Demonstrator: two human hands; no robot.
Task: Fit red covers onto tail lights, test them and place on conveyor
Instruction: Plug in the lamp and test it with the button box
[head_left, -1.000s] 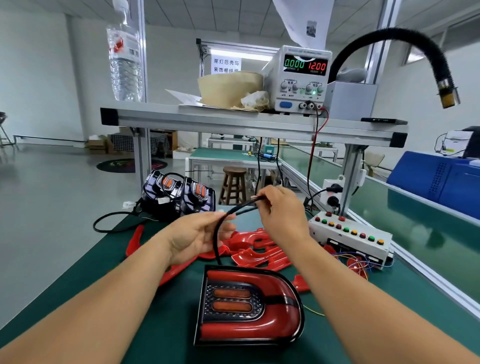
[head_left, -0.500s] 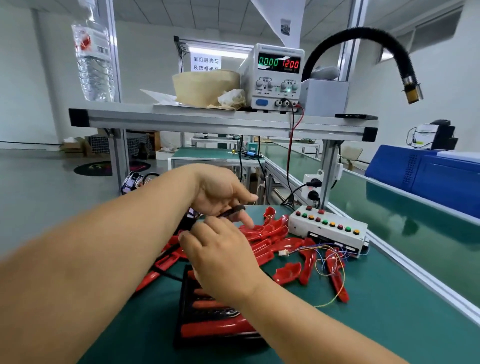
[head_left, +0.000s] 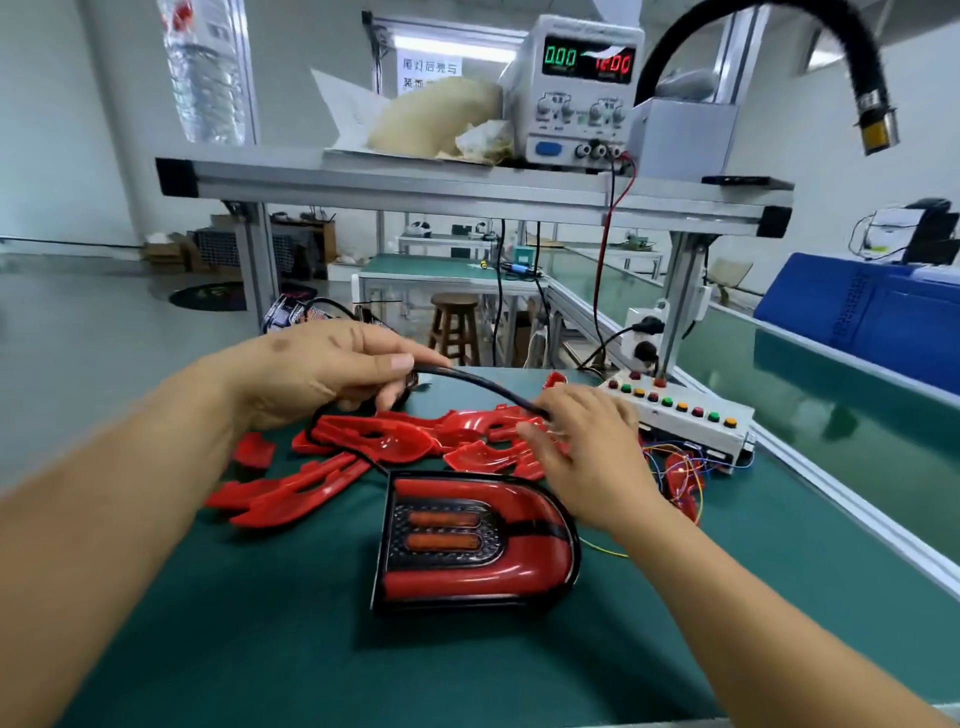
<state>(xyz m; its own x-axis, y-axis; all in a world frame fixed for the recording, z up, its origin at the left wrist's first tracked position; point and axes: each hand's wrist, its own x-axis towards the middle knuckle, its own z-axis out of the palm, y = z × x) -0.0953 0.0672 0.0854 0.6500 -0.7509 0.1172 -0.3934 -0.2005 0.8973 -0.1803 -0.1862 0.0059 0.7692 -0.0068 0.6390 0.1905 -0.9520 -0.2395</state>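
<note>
A D-shaped tail light with its red cover fitted lies flat on the green mat in front of me. Its black cable arcs up from the light's far left corner. My left hand grips the cable between thumb and fingers above the mat. My right hand pinches the cable's other end just right of centre, over a heap of loose red covers.
A white test box with coloured buttons and loose thin wires sits at the right. Uncovered tail lights lie behind my left hand. A power supply stands on the shelf above. The green conveyor runs along the right.
My hands have uncrossed: the left moved back to the left, the right moved right, and the cable is stretched between them. The tail light is in full view again.
</note>
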